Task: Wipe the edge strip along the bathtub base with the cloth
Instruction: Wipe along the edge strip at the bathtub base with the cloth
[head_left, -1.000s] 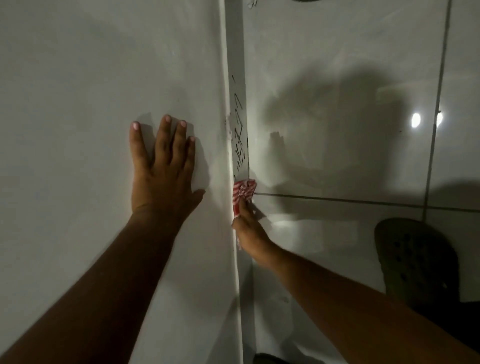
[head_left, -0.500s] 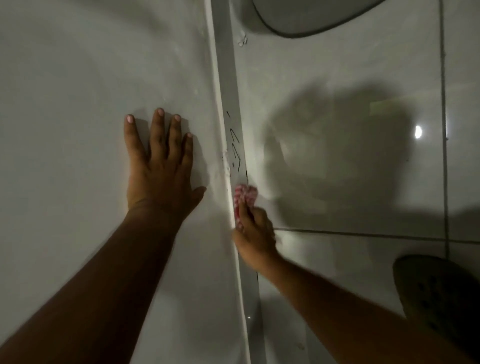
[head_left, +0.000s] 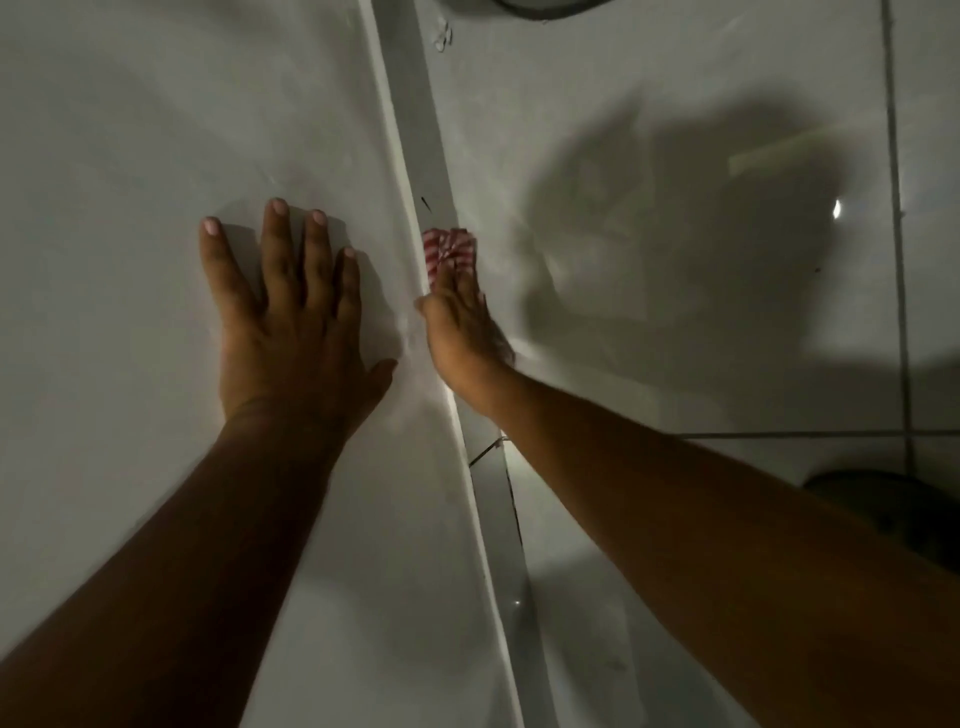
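At centre left, the left hand (head_left: 291, 317) stays spread flat on the bathtub side (head_left: 130, 156), holding nothing. Just right of it, the right hand (head_left: 460, 327) presses the red-striped cloth (head_left: 448, 252) on the edge strip (head_left: 415, 119), further up-frame than a second ago; fewer dark marks (head_left: 426, 203) remain ahead.

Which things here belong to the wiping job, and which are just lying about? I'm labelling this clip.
Job:
right hand
red-striped cloth, pressed on the strip
edge strip
left hand, flat on the bathtub side

Lying about:
dark shoe on the floor tiles
dark round rim at top
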